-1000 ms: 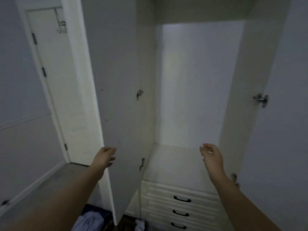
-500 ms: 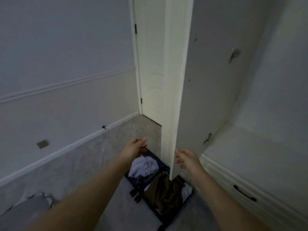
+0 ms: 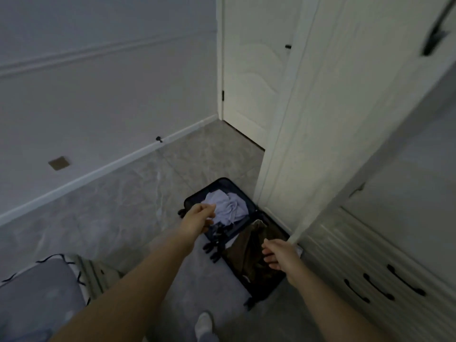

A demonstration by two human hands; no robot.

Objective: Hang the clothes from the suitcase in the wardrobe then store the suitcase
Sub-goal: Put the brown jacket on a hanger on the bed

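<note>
A dark suitcase (image 3: 197, 201) lies open on the floor beside the wardrobe. A crumpled pale lilac garment (image 3: 228, 208) fills its far half and a brown garment (image 3: 251, 253) its near half. My left hand (image 3: 197, 218) reaches out above the near edge of the lilac garment, fingers loosely curled and holding nothing. My right hand (image 3: 278, 255) hovers over the brown garment with fingers spread downward, empty. The white wardrobe door (image 3: 333, 119) stands open at the right, its edge just beyond my right hand.
White drawers with black handles (image 3: 380, 290) form the wardrobe's base at the lower right. A closed room door (image 3: 249, 77) stands behind. A bed corner with blue bedding (image 3: 37, 299) sits at lower left. My socked foot (image 3: 204, 324) stands on grey marbled floor.
The view swung from the wardrobe interior down and left to the floor. Both hands dropped from the wardrobe opening toward the open suitcase.
</note>
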